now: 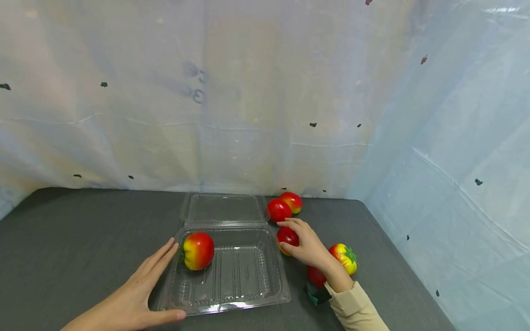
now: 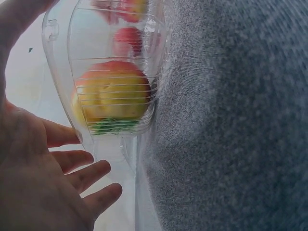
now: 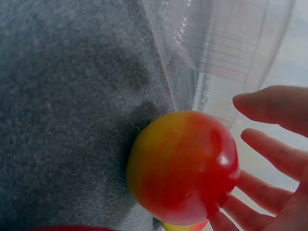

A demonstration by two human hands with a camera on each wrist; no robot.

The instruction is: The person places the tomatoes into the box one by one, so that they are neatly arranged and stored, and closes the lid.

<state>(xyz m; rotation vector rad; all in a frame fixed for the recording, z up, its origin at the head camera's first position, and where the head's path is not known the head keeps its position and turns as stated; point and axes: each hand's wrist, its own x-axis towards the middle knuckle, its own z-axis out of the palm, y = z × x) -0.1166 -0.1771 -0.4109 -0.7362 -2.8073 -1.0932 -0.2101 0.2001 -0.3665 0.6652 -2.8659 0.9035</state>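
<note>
A clear plastic clamshell box (image 1: 238, 301) lies with its lid (image 1: 225, 209) folded back. Inside, at its left, sits a red-and-yellow fruit (image 1: 198, 251) with a green leafy end (image 2: 115, 126). My left hand (image 1: 134, 287) is spread along the box's left side, fingertips at the rim and thumb near the front corner. To the right of the box, my right hand (image 1: 305, 246) reaches over another red-and-yellow fruit (image 3: 185, 166) on the table. Its thumb stands apart from that fruit, and the other fingers are spread beside it; whether they touch is unclear.
Two red fruits, one nearer (image 1: 279, 210) and one behind (image 1: 292, 202), lie right of the lid. Near my right wrist are a leafy-topped fruit (image 1: 344, 259) and a partly hidden red one (image 1: 316, 276). Plastic sheeting (image 1: 248, 115) hangs behind the grey table (image 1: 83, 239).
</note>
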